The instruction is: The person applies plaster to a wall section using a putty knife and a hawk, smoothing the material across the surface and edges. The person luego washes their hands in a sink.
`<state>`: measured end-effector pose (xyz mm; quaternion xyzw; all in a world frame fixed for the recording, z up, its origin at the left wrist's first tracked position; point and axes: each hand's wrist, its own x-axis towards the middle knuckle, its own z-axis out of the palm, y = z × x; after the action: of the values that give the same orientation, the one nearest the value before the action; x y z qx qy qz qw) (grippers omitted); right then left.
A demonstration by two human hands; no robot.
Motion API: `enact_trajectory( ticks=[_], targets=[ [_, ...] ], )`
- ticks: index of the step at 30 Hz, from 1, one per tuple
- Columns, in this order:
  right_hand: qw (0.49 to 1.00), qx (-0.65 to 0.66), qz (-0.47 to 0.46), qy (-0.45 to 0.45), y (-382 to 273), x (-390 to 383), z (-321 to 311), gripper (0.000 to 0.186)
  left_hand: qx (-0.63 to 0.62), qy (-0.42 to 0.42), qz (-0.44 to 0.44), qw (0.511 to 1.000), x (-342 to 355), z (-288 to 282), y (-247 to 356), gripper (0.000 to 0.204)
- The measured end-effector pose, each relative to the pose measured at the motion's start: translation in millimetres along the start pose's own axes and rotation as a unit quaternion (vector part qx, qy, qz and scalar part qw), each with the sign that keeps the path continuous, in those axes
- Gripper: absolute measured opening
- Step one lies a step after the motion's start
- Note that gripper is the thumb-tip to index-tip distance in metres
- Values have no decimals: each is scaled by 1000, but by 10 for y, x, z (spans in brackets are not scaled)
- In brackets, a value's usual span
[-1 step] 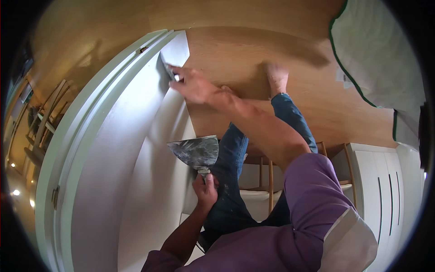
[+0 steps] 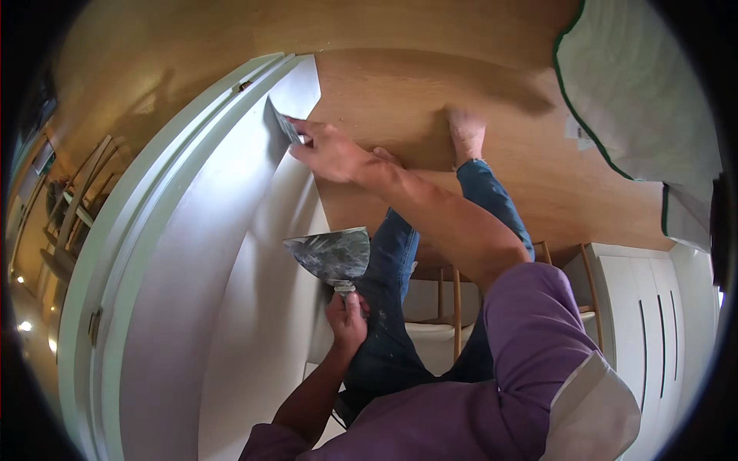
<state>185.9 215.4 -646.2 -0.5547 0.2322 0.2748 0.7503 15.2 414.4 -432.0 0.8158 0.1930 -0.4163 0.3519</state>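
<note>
My left hand (image 2: pixel 347 321) is closed round the handle of a wide putty knife (image 2: pixel 332 255), just left of my thigh. Its flared blade points away from me and is smeared with grey-white filler. Stretched out ahead, my right hand (image 2: pixel 332 154) grips a second putty knife (image 2: pixel 281 123). That one's thin blade lies at or against the white wall face (image 2: pixel 231 184), close to its far end; firm contact is hard to tell. Its handle is mostly hidden in my fingers.
A white door frame (image 2: pixel 165 188) with metal hinge plates runs along the wall's left edge. My feet stand on a wood-look floor (image 2: pixel 384 84). Pale sheeting with a green edge (image 2: pixel 638 84) is at far right. Wooden chairs (image 2: pixel 457 307) and a white cabinet (image 2: pixel 646 330) are behind on the right.
My right hand and its putty knife have shifted slightly toward me along the wall, and more of the blade shows. My left hand has hardly moved.
</note>
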Motion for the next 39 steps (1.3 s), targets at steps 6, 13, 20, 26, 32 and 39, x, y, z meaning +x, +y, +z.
enact_trajectory(
  ticks=[6, 13, 20, 26, 32, 39],
  targets=[
    [965, -186, -171, -68, -654, -1244, -800, 56, -268, -263, -178, 910, 355, -351, 402, 54],
    [857, -431, -231, -163, -1501, -2463, -980, 79, -235, -441, -76, 863, 170, -599, 907, 47],
    [915, -293, 278, -18, -1176, -2716, -991, 44, -82, -119, 111, 983, -672, -673, 760, 20],
    [902, 362, 228, 63, -964, -3223, 15, 38, 181, 89, 356, 912, -765, -545, 701, 39],
    [915, 379, 137, 33, -960, -2895, -83, 44, 319, 153, 299, 886, -364, -347, 286, 56],
    [961, 262, 68, 54, 379, -764, -947, 44, 279, 292, 229, 886, 237, 24, -657, 47]
  ],
)
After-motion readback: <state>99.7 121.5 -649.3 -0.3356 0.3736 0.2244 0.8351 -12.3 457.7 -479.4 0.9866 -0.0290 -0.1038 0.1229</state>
